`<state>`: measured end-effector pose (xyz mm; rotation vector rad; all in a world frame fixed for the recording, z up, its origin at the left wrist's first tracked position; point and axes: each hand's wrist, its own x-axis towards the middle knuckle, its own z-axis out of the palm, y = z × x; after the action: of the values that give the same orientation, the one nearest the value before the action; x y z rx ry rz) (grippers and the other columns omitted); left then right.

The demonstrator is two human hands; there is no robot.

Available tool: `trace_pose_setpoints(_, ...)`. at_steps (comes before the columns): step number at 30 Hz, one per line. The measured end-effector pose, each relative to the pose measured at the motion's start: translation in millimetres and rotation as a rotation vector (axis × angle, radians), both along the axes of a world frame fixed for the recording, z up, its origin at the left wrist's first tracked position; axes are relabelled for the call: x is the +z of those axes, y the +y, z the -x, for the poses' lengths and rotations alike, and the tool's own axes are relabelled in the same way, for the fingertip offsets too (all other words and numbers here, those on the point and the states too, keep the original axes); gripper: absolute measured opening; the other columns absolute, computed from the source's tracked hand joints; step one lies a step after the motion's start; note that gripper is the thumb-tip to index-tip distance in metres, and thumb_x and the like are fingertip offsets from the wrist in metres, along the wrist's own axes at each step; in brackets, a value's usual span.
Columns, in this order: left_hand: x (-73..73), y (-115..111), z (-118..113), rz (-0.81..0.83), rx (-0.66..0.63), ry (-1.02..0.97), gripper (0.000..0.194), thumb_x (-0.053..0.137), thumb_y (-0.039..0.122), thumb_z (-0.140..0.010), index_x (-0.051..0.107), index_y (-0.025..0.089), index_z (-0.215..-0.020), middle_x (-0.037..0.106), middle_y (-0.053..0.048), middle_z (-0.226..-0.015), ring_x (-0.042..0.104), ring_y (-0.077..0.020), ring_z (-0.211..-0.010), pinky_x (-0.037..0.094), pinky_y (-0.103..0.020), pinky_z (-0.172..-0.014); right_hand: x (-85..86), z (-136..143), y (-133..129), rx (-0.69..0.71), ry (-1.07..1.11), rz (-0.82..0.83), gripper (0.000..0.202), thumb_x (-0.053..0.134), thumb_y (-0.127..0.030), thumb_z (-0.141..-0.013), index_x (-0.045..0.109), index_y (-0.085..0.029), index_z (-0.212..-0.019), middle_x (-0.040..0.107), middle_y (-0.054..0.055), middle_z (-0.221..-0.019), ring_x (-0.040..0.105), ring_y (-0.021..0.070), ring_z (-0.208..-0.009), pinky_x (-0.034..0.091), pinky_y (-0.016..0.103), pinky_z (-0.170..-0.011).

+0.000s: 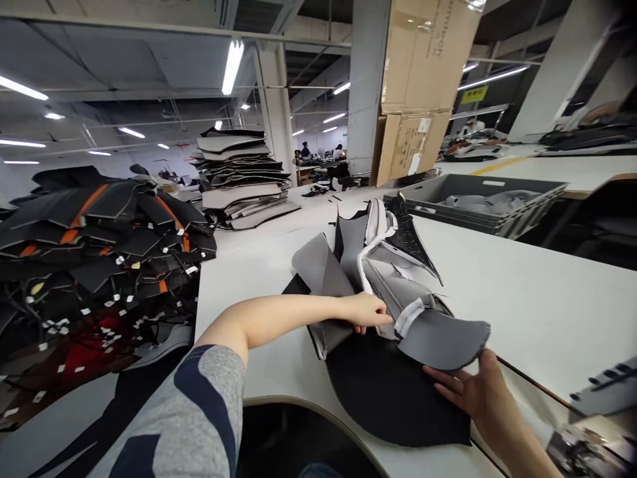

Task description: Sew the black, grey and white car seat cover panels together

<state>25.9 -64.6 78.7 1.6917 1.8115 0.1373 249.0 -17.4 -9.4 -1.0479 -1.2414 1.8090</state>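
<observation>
A partly sewn fabric piece (393, 265), grey with white seam edging, lies bunched on the white table in front of me. My left hand (369, 312) reaches across and is closed on its lower seam edge; the fingertips are partly hidden. From that piece a grey fabric panel (442, 340) extends to the right. My right hand (478, 392) holds the outer edge of this panel, thumb at the edge and fingers under it. Below both hands a black fabric panel (393, 392) is spread flat, with a rounded lower edge. A patterned black section (413, 239) sticks out at the back.
Dark fabric pieces with orange strips (84, 212) are heaped at left. Behind stands a stack of grey panels (243, 179). A grey crate (522, 212) and a cardboard box (418, 86) are at back right. Part of a sewing machine (597, 445) shows at lower right.
</observation>
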Motion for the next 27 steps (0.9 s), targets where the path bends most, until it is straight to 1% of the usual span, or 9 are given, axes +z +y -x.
trace_pose_setpoints(3,1.8,-0.7,-0.3,-0.038,-0.056,0.036,0.024,0.045,0.037,-0.089,0.045,0.019,-0.072,0.055,0.003,-0.056,0.06,-0.0116,-0.048,0.047,-0.021,-0.051,2.2,-12.1,5.0,-0.032,-0.082,0.019,0.091,0.042,-0.084,-0.07,0.025,-0.036,-0.146,0.051,0.015,-0.133,0.065,0.0338,-0.098,0.056,0.046,-0.069)
trace_pose_setpoints(6,2.8,-4.4,-1.5,-0.06,-0.102,0.072,0.023,0.049,0.033,-0.087,0.048,0.019,-0.068,0.057,0.002,-0.058,0.06,-0.0119,-0.052,0.047,-0.022,-0.056,2.2,-15.5,7.2,-0.237,-0.306,-0.14,0.089,0.048,-0.074,-0.072,0.02,-0.036,-0.149,0.043,0.014,-0.14,0.057,0.0345,-0.11,0.055,0.045,-0.07)
trace_pose_setpoints(10,7.0,-7.0,-3.8,-0.204,-0.095,0.137,0.023,0.047,0.037,-0.089,0.057,0.018,-0.082,0.066,-0.005,-0.088,0.064,-0.0177,-0.087,0.047,-0.025,-0.076,-3.8,2.1,-11.6,-0.367,-0.367,-0.321,0.071,0.051,-0.047,-0.073,0.041,-0.024,-0.14,0.062,0.01,-0.098,0.063,0.0283,-0.085,0.054,0.047,-0.075)
trace_pose_setpoints(13,14.3,-1.2,-8.5,-0.206,-0.094,0.197,0.038,0.044,0.049,-0.09,0.061,0.016,-0.093,0.065,-0.01,-0.106,0.061,-0.0201,-0.099,0.045,-0.026,-0.082,-15.0,23.2,-47.6,-0.429,-0.23,-0.713,0.038,0.046,-0.04,-0.077,0.065,-0.018,-0.101,0.065,0.008,-0.086,0.062,0.0243,-0.08,0.053,0.042,-0.078)
trace_pose_setpoints(15,18.1,5.5,-12.7,-0.082,-0.099,0.248,0.044,0.048,0.055,-0.086,0.063,0.014,-0.087,0.068,-0.008,-0.095,0.063,-0.0186,-0.087,0.047,-0.024,-0.075,-22.1,34.9,-72.2,-0.216,-0.163,-1.004,0.024,0.045,-0.032,-0.08,0.067,-0.022,-0.078,0.066,0.006,-0.074,0.062,0.0203,-0.068,0.052,0.034,-0.067)
trace_pose_setpoints(17,18.3,13.3,-16.7,0.016,-0.1,0.294,0.04,0.052,0.052,-0.084,0.065,0.014,-0.082,0.069,-0.005,-0.084,0.064,-0.0161,-0.075,0.047,-0.022,-0.067,-26.4,43.3,-87.2,0.059,-0.075,-1.241,0.029,0.041,-0.021,-0.082,0.069,-0.024,-0.077,0.065,0.003,-0.066,0.059,0.0169,-0.06,0.05,0.031,-0.062)
trace_pose_setpoints(19,14.4,22.1,-20.0,0.027,-0.088,0.337,0.034,0.055,0.045,-0.082,0.065,0.014,-0.087,0.07,-0.005,-0.084,0.064,-0.0158,-0.073,0.047,-0.022,-0.064,-29.1,48.0,-89.3,0.196,-0.029,-1.412,0.03,0.04,-0.018,-0.081,0.068,-0.025,-0.08,0.066,0.001,-0.067,0.06,0.0164,-0.063,0.049,0.034,-0.072)
trace_pose_setpoints(24,0.5,45.3,-30.8,0.05,-0.011,0.479,0.04,0.068,0.036,-0.065,0.065,0.008,-0.093,0.069,-0.013,-0.091,0.066,-0.0229,-0.076,0.05,-0.025,-0.061,-38.3,52.2,-73.6,0.345,-0.137,-1.579,0.025,0.043,-0.016,-0.078,0.067,-0.023,-0.083,0.065,0.0,-0.065,0.059,0.0167,-0.068,0.041,0.04,-0.091)
trace_pose_setpoints(27,-2.4,55.4,-39.6,0.123,0.045,0.504,0.042,0.067,0.037,-0.063,0.066,0.006,-0.092,0.069,-0.016,-0.087,0.066,-0.0232,-0.067,0.051,-0.027,-0.054,-40.6,55.7,-74.6,0.468,-0.313,-1.539,0.024,0.049,-0.016,-0.078,0.067,-0.022,-0.092,0.065,0.001,-0.066,0.06,0.0188,-0.072,0.039,0.041,-0.094)
